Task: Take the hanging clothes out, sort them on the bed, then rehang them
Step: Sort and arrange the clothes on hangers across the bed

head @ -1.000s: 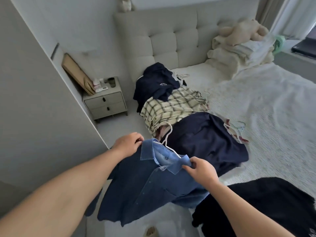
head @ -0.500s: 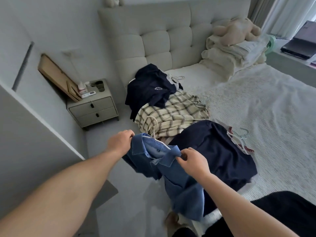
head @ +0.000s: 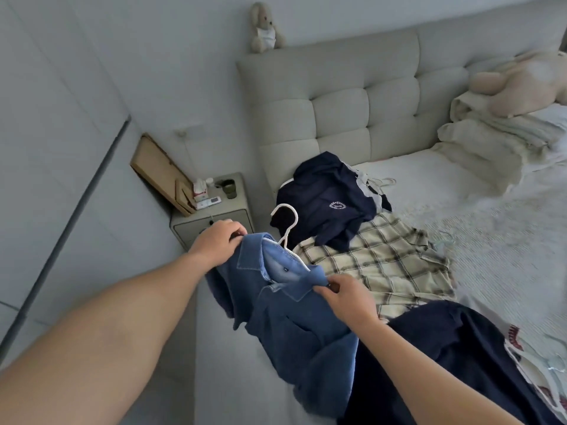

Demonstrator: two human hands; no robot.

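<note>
A blue denim shirt (head: 294, 326) on a white hanger (head: 288, 228) hangs over the near left edge of the bed (head: 491, 240). My left hand (head: 219, 243) grips its left shoulder by the collar. My right hand (head: 343, 297) pinches the right collar tip. On the bed behind lie a navy sweatshirt with a white logo (head: 331, 204), a cream plaid shirt (head: 380, 259) and a dark navy garment (head: 454, 357), some with hangers showing.
A grey nightstand (head: 214, 216) with a cup, small bottles and a leaning wooden frame (head: 159, 173) stands left of the bed. The wardrobe wall (head: 46, 148) fills the left. Folded bedding and a plush toy (head: 521, 84) sit at the headboard's right.
The view has swung to the right and closer to the bed. The denim shirt has come up, with its hanger hook now standing clear above the collar. Both hands keep their hold.
</note>
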